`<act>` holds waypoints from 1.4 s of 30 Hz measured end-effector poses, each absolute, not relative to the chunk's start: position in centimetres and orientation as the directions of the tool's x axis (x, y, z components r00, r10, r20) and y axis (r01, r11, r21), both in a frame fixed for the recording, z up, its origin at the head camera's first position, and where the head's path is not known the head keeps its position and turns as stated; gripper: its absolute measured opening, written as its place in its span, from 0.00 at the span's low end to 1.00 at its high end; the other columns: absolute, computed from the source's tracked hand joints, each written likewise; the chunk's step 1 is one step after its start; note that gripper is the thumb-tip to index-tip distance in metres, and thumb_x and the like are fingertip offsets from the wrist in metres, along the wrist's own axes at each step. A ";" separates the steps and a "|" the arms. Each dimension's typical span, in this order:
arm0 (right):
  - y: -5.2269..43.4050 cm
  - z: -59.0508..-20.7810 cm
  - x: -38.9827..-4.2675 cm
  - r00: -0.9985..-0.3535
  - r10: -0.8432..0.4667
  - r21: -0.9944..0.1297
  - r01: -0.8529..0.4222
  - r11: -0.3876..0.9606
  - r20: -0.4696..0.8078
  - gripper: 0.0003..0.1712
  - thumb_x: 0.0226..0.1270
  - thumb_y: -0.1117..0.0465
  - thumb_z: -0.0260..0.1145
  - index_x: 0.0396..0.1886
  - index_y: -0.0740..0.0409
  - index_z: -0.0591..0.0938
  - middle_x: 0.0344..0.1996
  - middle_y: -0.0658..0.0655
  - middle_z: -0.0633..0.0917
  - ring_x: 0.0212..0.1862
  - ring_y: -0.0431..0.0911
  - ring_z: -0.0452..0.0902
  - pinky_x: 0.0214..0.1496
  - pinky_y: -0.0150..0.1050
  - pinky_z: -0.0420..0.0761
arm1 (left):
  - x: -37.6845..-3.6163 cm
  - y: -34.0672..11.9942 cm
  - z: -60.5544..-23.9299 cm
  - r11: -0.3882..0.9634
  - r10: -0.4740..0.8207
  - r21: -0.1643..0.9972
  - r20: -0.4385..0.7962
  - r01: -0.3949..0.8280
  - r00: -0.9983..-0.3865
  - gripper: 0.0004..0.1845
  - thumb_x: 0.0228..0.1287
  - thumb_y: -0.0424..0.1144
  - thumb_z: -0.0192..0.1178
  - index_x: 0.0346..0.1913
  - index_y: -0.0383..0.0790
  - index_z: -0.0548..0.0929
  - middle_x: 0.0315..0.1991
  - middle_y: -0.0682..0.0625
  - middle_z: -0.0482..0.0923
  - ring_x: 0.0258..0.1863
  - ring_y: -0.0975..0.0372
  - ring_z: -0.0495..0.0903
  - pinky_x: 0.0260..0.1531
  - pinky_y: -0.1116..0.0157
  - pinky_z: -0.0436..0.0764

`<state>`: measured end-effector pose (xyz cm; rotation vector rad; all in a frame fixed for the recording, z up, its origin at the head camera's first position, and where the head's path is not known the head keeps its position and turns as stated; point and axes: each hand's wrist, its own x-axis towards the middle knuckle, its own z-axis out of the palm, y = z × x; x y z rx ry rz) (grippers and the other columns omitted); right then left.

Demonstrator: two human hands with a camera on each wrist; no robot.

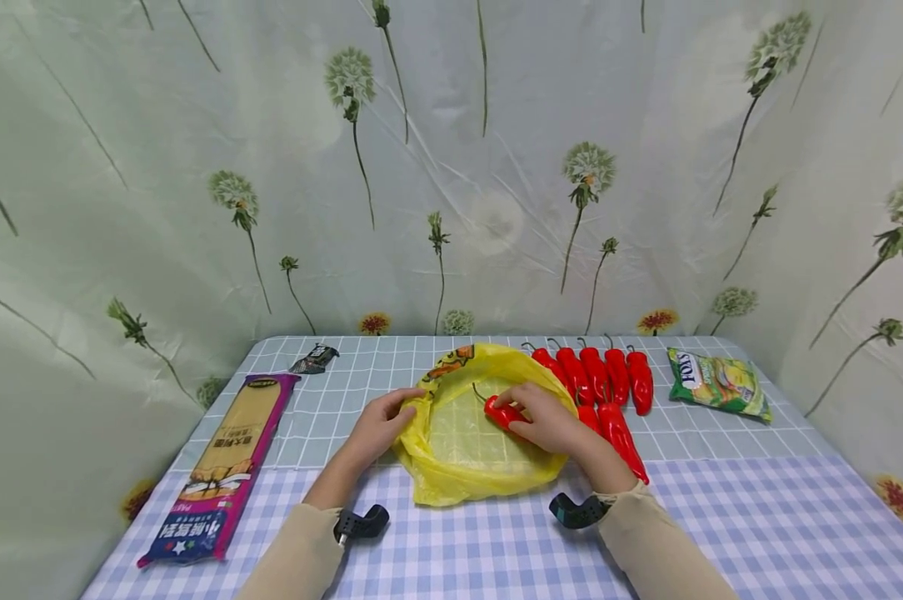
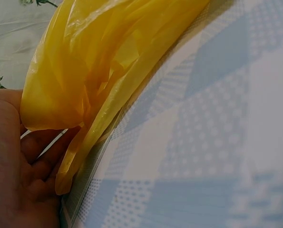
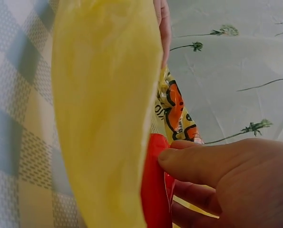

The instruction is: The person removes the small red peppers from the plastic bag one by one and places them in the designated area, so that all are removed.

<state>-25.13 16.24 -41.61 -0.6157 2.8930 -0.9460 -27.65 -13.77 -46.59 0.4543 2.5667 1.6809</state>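
A yellow plastic bag (image 1: 451,490) lies on the table with its mouth spread into a wide ring. My left hand (image 1: 379,423) holds the bag's left rim; in the left wrist view the folded yellow film (image 2: 60,90) runs between thumb and fingers. Inside the ring, my right hand (image 1: 549,421) pinches a glossy red pepper (image 1: 500,412) with a dark curved stem pointing up and left. The right wrist view shows the thumb pressed on the pepper (image 3: 156,185), while the near bag wall hides part of it. Whether the pepper touches the bag's bottom, I cannot tell.
Several more red peppers (image 1: 641,383) lie in rows right of the bag, partly behind the right forearm. A green snack bag (image 1: 720,384) lies at far right. On the left are a pasta packet (image 1: 226,458) and a small black wrapper (image 1: 316,358).
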 end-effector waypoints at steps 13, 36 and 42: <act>16.0 -42.1 -25.0 -0.882 -0.467 -0.594 -0.412 0.691 0.068 0.17 0.67 0.64 0.67 0.54 0.48 0.84 0.53 0.51 0.84 0.59 0.50 0.76 0.67 0.53 0.76 | -27.5 -14.3 -46.7 0.360 0.262 0.910 0.111 0.204 -0.959 0.18 0.75 0.38 0.55 0.64 0.47 0.80 0.67 0.45 0.76 0.61 0.55 0.77 0.54 0.70 0.79; 16.2 -41.6 -24.8 -0.922 -0.387 -0.647 -0.287 0.707 -0.013 0.32 0.64 0.63 0.70 0.67 0.42 0.75 0.61 0.54 0.78 0.56 0.51 0.77 0.54 0.49 0.85 | -27.3 -13.7 -46.5 0.346 0.257 0.918 0.104 0.192 -0.961 0.18 0.75 0.38 0.55 0.64 0.47 0.80 0.66 0.45 0.76 0.58 0.56 0.78 0.49 0.73 0.78; 16.3 -40.8 -25.0 -0.931 -0.364 -0.715 -0.258 0.650 0.006 0.34 0.63 0.63 0.71 0.69 0.43 0.73 0.59 0.56 0.77 0.54 0.52 0.77 0.44 0.43 0.88 | -27.5 -13.7 -46.5 0.337 0.256 0.920 0.114 0.199 -0.960 0.18 0.75 0.39 0.55 0.64 0.46 0.80 0.66 0.44 0.77 0.56 0.56 0.79 0.47 0.74 0.79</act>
